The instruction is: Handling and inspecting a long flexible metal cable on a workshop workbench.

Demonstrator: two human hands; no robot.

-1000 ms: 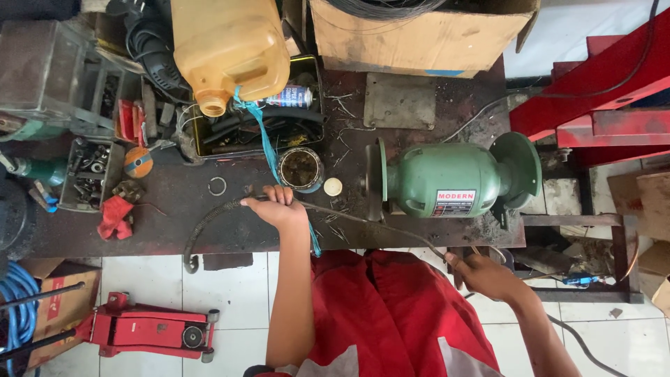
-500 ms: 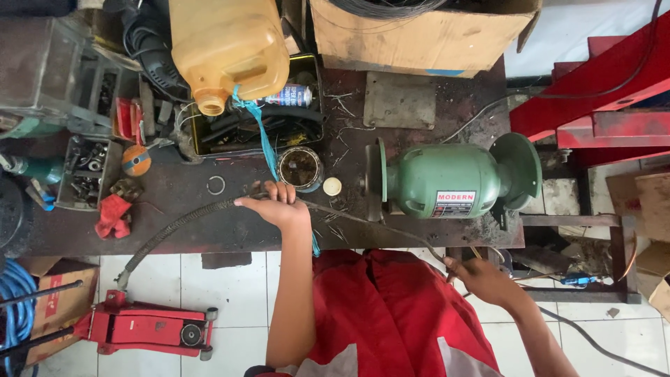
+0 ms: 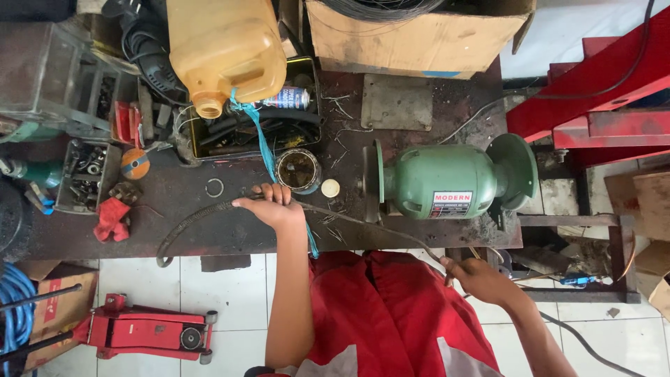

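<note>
Overhead, a dark, grimy metal workbench (image 3: 419, 105) fills the upper part of the view, above a white tiled floor (image 3: 237, 286). At twelve o'clock sits a torn cardboard box (image 3: 412, 38); at eleven o'clock a yellow plastic jerrycan (image 3: 223, 49) lies with its neck toward the person. A green bench grinder (image 3: 450, 181) stands at about two o'clock, with a small open tin (image 3: 298, 169) and a pale round cap (image 3: 330, 188) just left of it. A tray of nuts and bolts (image 3: 87, 171) sits at nine o'clock beside a red rag (image 3: 110, 218). A red floor jack (image 3: 146, 331) lies on the tiles at seven o'clock, and red steel framing (image 3: 593, 84) runs off at two o'clock.

The person, in a red garment, stretches the left hand (image 3: 272, 206) forward onto the bench, palm down, fingers curled and clamped over a long dark cable (image 3: 199, 216). The cable curves from a small fitting past the bench edge at eight o'clock, under that hand, then slants down to four o'clock. There the right hand (image 3: 478, 276) is closed around it, below the bench edge, near the hip.

Compared with half a second ago, the cable's free end has drawn in toward the person's left hand, its curve now shorter and tighter. The hands hold much the same places.
</note>
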